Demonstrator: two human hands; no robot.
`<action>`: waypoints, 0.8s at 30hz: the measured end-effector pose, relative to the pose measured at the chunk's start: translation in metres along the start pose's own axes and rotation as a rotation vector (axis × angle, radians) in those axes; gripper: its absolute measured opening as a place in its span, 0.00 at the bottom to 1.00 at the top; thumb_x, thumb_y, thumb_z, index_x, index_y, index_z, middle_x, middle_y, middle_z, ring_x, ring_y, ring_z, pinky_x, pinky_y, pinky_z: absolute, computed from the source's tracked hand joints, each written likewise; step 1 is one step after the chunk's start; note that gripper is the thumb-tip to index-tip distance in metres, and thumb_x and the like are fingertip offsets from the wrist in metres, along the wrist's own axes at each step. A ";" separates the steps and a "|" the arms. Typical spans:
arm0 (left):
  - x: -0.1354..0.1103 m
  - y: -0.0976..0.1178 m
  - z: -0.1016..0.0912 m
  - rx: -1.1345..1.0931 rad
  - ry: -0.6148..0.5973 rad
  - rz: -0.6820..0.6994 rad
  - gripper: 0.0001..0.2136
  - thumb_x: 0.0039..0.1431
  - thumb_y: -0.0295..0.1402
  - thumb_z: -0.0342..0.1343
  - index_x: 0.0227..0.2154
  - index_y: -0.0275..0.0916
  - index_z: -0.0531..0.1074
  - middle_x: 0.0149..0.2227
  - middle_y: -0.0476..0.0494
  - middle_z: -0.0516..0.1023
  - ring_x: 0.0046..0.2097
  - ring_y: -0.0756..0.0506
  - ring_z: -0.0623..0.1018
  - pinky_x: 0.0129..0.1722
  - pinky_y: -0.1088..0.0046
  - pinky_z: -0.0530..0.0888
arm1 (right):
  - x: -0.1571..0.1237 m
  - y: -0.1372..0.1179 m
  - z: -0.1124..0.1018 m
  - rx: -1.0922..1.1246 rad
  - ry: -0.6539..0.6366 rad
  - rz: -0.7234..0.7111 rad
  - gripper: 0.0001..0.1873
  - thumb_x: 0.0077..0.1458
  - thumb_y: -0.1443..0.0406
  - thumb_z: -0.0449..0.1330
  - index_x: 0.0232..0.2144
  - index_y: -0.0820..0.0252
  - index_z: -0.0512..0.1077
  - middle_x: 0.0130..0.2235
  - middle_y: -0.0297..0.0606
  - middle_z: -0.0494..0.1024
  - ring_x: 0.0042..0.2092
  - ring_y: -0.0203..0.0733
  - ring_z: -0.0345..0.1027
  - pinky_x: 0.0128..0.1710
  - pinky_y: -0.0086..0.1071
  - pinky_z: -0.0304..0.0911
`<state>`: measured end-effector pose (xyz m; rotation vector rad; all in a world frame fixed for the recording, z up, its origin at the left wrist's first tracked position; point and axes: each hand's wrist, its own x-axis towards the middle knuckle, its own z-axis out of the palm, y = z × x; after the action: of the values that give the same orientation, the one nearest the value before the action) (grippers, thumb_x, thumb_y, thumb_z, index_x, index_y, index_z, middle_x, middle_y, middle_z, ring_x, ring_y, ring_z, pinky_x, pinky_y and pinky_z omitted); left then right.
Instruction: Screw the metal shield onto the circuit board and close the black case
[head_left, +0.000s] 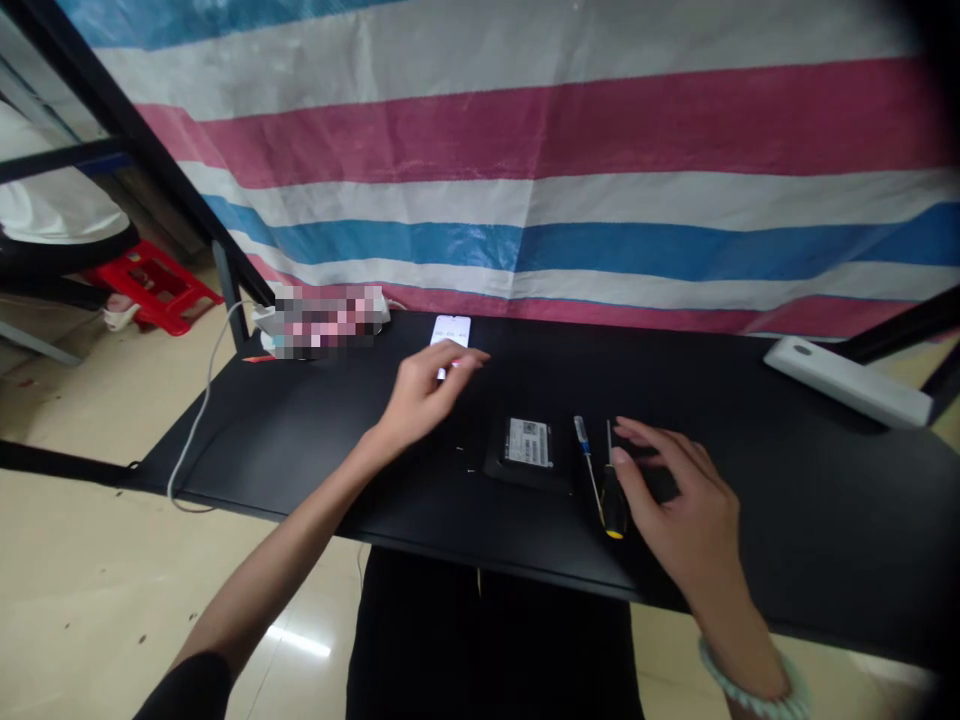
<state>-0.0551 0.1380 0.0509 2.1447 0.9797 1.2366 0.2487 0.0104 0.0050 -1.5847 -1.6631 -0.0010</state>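
Observation:
My left hand (435, 385) hovers at the near end of a lit phone (451, 328), covering part of it. Its fingers stretch forward and I see nothing held in them. On the right, my right hand (682, 490) is open, thumb and fingers apart, beside a black screwdriver with a yellow end (614, 508). Another screwdriver, with a blue and clear handle (581, 434), lies just left of that one. Between my hands sits a flat black device with a white printed label (528, 443), which looks like a drive. Two tiny screws (471, 471) lie left of it.
A long white device (847, 382) rests at the table's right. At the back left is a blurred-out bundle (330, 322), with a white cable (199, 425) hanging nearby. A striped sheet (525, 130) closes off the back. A person sits beyond the frame, by a red stool (161, 285).

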 end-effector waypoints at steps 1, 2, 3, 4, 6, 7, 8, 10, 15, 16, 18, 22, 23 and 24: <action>-0.004 0.005 -0.005 0.009 0.099 -0.038 0.17 0.81 0.41 0.52 0.46 0.40 0.85 0.41 0.43 0.86 0.41 0.44 0.83 0.43 0.66 0.75 | -0.008 -0.002 -0.001 -0.031 0.029 0.057 0.18 0.72 0.55 0.59 0.59 0.49 0.78 0.49 0.43 0.84 0.46 0.51 0.77 0.49 0.49 0.77; -0.010 0.011 -0.008 0.028 0.185 -0.076 0.16 0.81 0.40 0.52 0.46 0.41 0.85 0.39 0.44 0.86 0.39 0.45 0.81 0.41 0.68 0.74 | -0.016 -0.004 -0.001 -0.058 0.037 0.106 0.19 0.72 0.54 0.59 0.59 0.50 0.78 0.47 0.43 0.83 0.43 0.49 0.76 0.44 0.46 0.77; -0.019 0.016 -0.010 0.061 0.260 -0.118 0.15 0.80 0.40 0.53 0.47 0.41 0.85 0.38 0.45 0.85 0.37 0.46 0.80 0.38 0.69 0.72 | -0.024 -0.006 0.000 -0.080 0.027 0.146 0.20 0.72 0.53 0.59 0.59 0.51 0.78 0.47 0.43 0.83 0.41 0.48 0.75 0.40 0.43 0.75; -0.031 0.021 -0.011 0.097 0.317 -0.172 0.14 0.80 0.40 0.55 0.46 0.41 0.85 0.37 0.46 0.84 0.35 0.47 0.79 0.36 0.70 0.71 | -0.031 -0.008 0.001 -0.090 0.018 0.182 0.21 0.72 0.52 0.59 0.60 0.51 0.77 0.47 0.43 0.82 0.39 0.46 0.74 0.36 0.41 0.74; -0.060 0.028 -0.007 0.154 0.320 -0.259 0.11 0.78 0.38 0.58 0.44 0.42 0.84 0.35 0.48 0.83 0.33 0.48 0.77 0.35 0.70 0.71 | -0.042 -0.012 0.003 -0.111 0.002 0.227 0.24 0.71 0.50 0.59 0.61 0.52 0.76 0.47 0.43 0.81 0.36 0.43 0.73 0.34 0.39 0.73; -0.074 0.029 -0.002 0.180 0.252 -0.278 0.10 0.77 0.38 0.59 0.44 0.43 0.84 0.35 0.48 0.83 0.33 0.47 0.77 0.36 0.70 0.72 | -0.047 -0.014 0.004 -0.130 -0.003 0.237 0.25 0.70 0.49 0.60 0.62 0.51 0.75 0.46 0.43 0.80 0.34 0.42 0.72 0.32 0.39 0.72; -0.088 0.031 0.003 0.205 0.182 -0.285 0.08 0.76 0.37 0.60 0.44 0.43 0.84 0.37 0.47 0.84 0.35 0.46 0.78 0.37 0.69 0.73 | -0.050 -0.015 0.005 -0.149 -0.007 0.245 0.26 0.70 0.49 0.60 0.63 0.51 0.75 0.45 0.43 0.80 0.33 0.42 0.71 0.31 0.39 0.72; -0.110 0.031 0.013 0.220 0.088 -0.322 0.08 0.75 0.36 0.60 0.47 0.45 0.84 0.41 0.45 0.84 0.39 0.44 0.81 0.39 0.68 0.76 | -0.054 -0.016 0.007 -0.187 -0.005 0.253 0.27 0.70 0.48 0.60 0.65 0.51 0.73 0.41 0.41 0.78 0.30 0.41 0.69 0.29 0.38 0.70; -0.125 0.029 0.024 0.279 -0.067 -0.343 0.08 0.71 0.34 0.63 0.49 0.47 0.82 0.46 0.43 0.83 0.43 0.41 0.82 0.45 0.61 0.80 | -0.055 -0.012 0.012 -0.230 -0.019 0.245 0.28 0.70 0.46 0.59 0.64 0.51 0.73 0.35 0.38 0.76 0.29 0.43 0.68 0.28 0.39 0.67; -0.123 0.028 0.024 0.289 -0.088 -0.344 0.08 0.70 0.33 0.64 0.49 0.47 0.82 0.46 0.42 0.82 0.43 0.40 0.82 0.45 0.61 0.81 | -0.055 -0.011 0.013 -0.235 -0.017 0.245 0.28 0.70 0.46 0.59 0.63 0.51 0.74 0.34 0.38 0.76 0.29 0.44 0.69 0.29 0.39 0.67; -0.120 0.028 0.024 0.311 -0.123 -0.360 0.07 0.69 0.33 0.65 0.48 0.47 0.82 0.46 0.43 0.81 0.43 0.41 0.81 0.43 0.62 0.80 | -0.055 -0.010 0.015 -0.239 -0.005 0.255 0.28 0.69 0.45 0.59 0.61 0.53 0.76 0.32 0.38 0.76 0.30 0.46 0.70 0.31 0.41 0.68; -0.114 0.029 0.028 0.357 -0.146 -0.411 0.03 0.70 0.32 0.64 0.44 0.46 0.80 0.44 0.45 0.80 0.40 0.41 0.80 0.39 0.65 0.77 | -0.058 -0.010 0.015 -0.217 0.017 0.277 0.28 0.69 0.44 0.58 0.59 0.54 0.77 0.30 0.36 0.75 0.29 0.45 0.69 0.31 0.41 0.68; -0.114 0.030 0.029 0.368 -0.143 -0.416 0.02 0.71 0.32 0.64 0.43 0.46 0.80 0.43 0.45 0.80 0.40 0.41 0.80 0.39 0.64 0.77 | -0.058 -0.011 0.015 -0.212 0.019 0.279 0.28 0.69 0.44 0.58 0.59 0.54 0.77 0.31 0.36 0.75 0.29 0.45 0.69 0.31 0.41 0.68; -0.113 0.030 0.030 0.379 -0.141 -0.416 0.02 0.71 0.31 0.63 0.42 0.46 0.79 0.43 0.46 0.80 0.41 0.41 0.80 0.39 0.64 0.76 | -0.059 -0.012 0.014 -0.207 0.024 0.283 0.27 0.68 0.44 0.58 0.58 0.54 0.78 0.31 0.35 0.75 0.29 0.44 0.69 0.32 0.42 0.68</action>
<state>-0.0564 0.0298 -0.0037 2.1046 1.5972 0.7344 0.2240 -0.0337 -0.0300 -1.9579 -1.4443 -0.0477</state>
